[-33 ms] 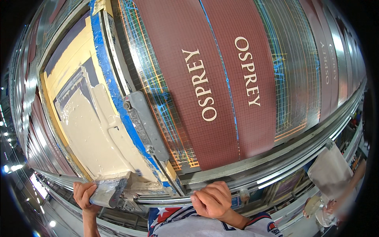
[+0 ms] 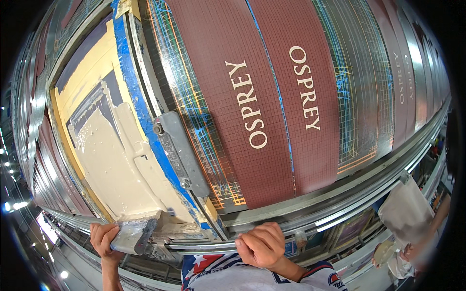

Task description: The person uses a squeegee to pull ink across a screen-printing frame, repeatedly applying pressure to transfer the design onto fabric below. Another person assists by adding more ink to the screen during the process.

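My left hand (image 2: 103, 238) is shut on a wide scraper (image 2: 133, 235) smeared with cream paste, held at the near edge of a screen frame (image 2: 141, 111) bordered with blue tape. Thick cream paste (image 2: 111, 165) covers much of that screen. My right hand (image 2: 259, 245) is closed in a fist on the near edge of a metal rail (image 2: 340, 203), below a maroon mesh panel (image 2: 272, 97) with pale lettering. A grey metal bracket (image 2: 179, 155) sits between the two screens.
More framed screens curve away to the right and left. At the lower right another person's hand (image 2: 412, 252) shows beside a pale cloth (image 2: 405, 213). Bright lamps (image 2: 9, 206) shine at the far left.
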Demonstrator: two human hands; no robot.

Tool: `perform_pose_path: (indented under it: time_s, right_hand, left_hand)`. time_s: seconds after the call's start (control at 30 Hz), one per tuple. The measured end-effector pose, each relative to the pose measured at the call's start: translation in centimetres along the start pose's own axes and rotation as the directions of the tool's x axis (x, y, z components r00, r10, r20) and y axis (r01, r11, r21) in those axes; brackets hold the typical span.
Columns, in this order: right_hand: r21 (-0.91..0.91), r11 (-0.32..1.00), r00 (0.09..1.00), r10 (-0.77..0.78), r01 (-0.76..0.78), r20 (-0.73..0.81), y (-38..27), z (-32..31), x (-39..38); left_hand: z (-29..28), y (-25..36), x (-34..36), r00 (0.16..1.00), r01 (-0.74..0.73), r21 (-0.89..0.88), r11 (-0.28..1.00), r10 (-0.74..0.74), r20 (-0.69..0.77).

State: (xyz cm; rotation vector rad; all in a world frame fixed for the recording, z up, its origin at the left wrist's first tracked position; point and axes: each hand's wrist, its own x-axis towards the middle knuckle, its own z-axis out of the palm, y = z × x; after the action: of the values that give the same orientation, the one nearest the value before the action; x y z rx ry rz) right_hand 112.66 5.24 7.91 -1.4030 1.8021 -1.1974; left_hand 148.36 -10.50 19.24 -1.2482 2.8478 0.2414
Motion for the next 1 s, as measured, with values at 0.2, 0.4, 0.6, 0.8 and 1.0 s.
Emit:
perform_pose_path:
  time_s: [0.2, 0.4, 0.6, 0.8, 1.0]
  right_hand:
    - [-0.019, 1.0, 1.0, -0.004, 0.004, -0.005, -0.3, 0.0, 0.4]
    - [0.093, 0.975, 0.978, 0.206, -0.203, -0.023, -2.6, 0.1, 1.8]
    - [0.154, 0.988, 0.975, -0.063, 0.03, 0.214, -13.1, 0.7, 14.5]
    - [-0.045, 0.907, 0.776, -0.331, 0.418, 0.537, -16.6, 10.1, 27.3]
    - [-0.298, 0.85, 0.755, -0.164, 0.435, 0.635, -15.1, 14.1, 33.9]
  left_hand:
    - [0.1, -0.2, -0.6, 1.0, 0.003, -0.035, 0.999, -0.003, -0.016]
    - [-0.2, 0.3, -2.5, 0.993, 0.116, -0.097, 0.988, -0.116, 0.009]
    - [-3.6, -1.8, 0.9, 1.0, 0.004, -0.072, 0.997, -0.006, -0.017]
    - [-4.4, -10.5, 13.8, 0.975, -0.006, -0.146, 0.989, -0.027, -0.222]
    - [-4.0, -14.9, 20.1, 0.996, 0.018, -0.128, 0.992, -0.028, -0.084]
